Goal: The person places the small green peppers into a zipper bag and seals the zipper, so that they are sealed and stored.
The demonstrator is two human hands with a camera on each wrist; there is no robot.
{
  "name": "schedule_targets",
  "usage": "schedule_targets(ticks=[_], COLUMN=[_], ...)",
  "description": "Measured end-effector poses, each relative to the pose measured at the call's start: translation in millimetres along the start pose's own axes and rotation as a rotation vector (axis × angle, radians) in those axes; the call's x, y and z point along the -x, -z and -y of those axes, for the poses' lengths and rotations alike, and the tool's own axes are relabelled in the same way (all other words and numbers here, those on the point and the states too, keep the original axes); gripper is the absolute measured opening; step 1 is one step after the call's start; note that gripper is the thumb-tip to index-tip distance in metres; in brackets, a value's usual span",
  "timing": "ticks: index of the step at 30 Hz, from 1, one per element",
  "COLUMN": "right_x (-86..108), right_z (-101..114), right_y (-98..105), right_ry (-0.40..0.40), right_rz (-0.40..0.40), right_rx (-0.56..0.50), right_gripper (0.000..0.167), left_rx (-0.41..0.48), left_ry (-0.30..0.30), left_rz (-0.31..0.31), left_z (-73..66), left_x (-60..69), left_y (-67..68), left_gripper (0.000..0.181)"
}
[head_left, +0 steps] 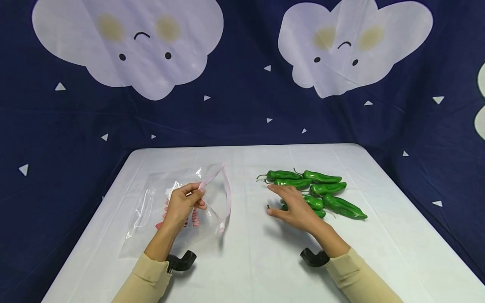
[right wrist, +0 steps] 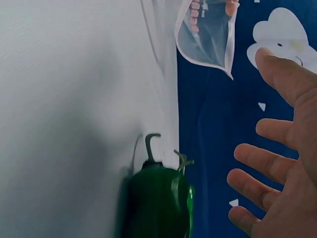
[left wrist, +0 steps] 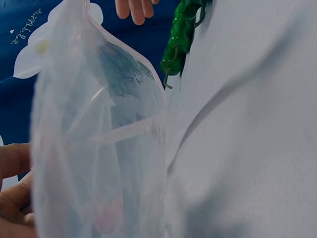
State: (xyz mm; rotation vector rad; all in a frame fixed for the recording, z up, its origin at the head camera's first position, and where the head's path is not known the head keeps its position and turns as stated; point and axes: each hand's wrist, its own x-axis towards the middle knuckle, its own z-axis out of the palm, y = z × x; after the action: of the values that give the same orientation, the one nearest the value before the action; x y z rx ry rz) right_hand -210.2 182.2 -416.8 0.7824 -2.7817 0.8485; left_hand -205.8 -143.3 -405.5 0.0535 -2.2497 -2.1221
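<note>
Pinch by the left hand (head_left: 183, 206), thumb and fingers on the rim of the clear zip bag (head_left: 149, 206), likely to keep its mouth gaping! Across the white table (head_left: 250, 265), the right hand (head_left: 294, 207): fingers apart, nothing in hold, near green peppers (head_left: 326, 189) clustered together, probably for easy reach! Overlap in the head view, yet visible air between fingertips and the closest pepper in the right wrist view

navy backdrop (head_left: 242, 111) | upside-down white clouds (head_left: 147, 73) | small white triangles (head_left: 60, 87) | white-covered table (head_left: 242, 265), round-cornered
</note>
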Motion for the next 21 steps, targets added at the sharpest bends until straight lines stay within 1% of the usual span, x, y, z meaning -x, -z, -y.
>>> schedule_targets(ticks=[7, 10, 14, 21], right_x=[14.5, 21.0, 28.5, 37.9], right_z=[-12, -17, -23, -33], right_y=[8, 11, 13, 16], right_ry=[-0.041, -0.071, -0.102, -0.122], right_rz=[0.002, -0.002, -0.015, -0.026], right_rx=[-0.019, -0.032, -0.025, -0.025], right_gripper=[0.068, 0.068, 0.068, 0.065], left_rx=[-0.027, -0.023, -0.017, -0.02], left_ry=[0.002, 0.002, 0.003, 0.002], left_rz=[-0.005, -0.004, -0.003, 0.0], left_z=[-0.6, -1.2, -1.9, -3.0], left_x=[0.1, 0.0, 0.1, 0.6], left_y=[1.7, 1.7, 1.8, 2.1], left_gripper=[0.031, 0.028, 0.027, 0.028])
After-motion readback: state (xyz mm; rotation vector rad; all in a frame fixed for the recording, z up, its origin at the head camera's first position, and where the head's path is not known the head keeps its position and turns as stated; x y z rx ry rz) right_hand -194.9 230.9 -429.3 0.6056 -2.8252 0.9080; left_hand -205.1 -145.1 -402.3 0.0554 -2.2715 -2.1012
